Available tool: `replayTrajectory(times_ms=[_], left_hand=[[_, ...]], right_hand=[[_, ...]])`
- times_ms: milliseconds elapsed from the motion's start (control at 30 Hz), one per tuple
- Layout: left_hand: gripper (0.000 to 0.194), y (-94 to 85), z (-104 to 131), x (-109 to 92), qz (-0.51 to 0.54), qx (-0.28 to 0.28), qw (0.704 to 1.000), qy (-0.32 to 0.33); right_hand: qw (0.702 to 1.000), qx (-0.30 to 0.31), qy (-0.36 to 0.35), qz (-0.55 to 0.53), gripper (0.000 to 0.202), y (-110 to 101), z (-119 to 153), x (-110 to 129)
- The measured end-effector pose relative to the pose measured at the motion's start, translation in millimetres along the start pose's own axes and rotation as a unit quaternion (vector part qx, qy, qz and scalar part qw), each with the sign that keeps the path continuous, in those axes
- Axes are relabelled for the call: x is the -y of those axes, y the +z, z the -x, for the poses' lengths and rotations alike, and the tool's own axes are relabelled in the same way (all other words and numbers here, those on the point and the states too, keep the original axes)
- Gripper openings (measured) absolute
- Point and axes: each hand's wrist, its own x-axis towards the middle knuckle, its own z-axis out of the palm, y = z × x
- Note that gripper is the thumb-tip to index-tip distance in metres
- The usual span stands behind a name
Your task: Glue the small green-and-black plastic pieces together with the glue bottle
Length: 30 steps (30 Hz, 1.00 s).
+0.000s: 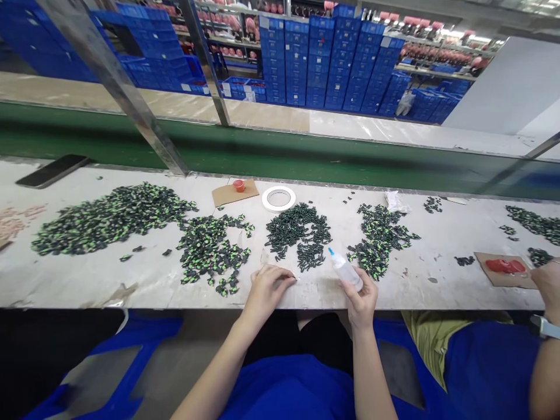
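My right hand [362,296] is wrapped around a white squeeze bottle [346,272] with a thin blue tip, tilted up and to the left. My left hand [270,287] rests low over the table, thumb and forefinger pinched on a small dark piece that hardly shows. Just beyond the hands lies a pile of small dark green rod-like pieces [292,228]. Left of it spreads a heap of black and bright green pieces [210,248]. A similar heap of black-green pieces [378,236] lies to the right of the bottle.
Behind the piles are a roll of white tape [279,199] and cardboard [227,195] with a red cap [238,185]. A larger black-green heap [114,217] and a phone [52,171] lie left. At right, a co-worker's hand [548,283] is near red containers [505,266]. A green strip [280,154] runs behind.
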Motion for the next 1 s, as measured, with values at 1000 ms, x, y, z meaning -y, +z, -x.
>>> replayTrajectory(times_ms=[1000], left_hand=[[0.009,3.4,7.4,4.9,0.039,-0.036,0.998,-0.022]], right_hand=[[0.977,-0.033,-0.013,0.211,0.036,39.1,14.8,2.5]])
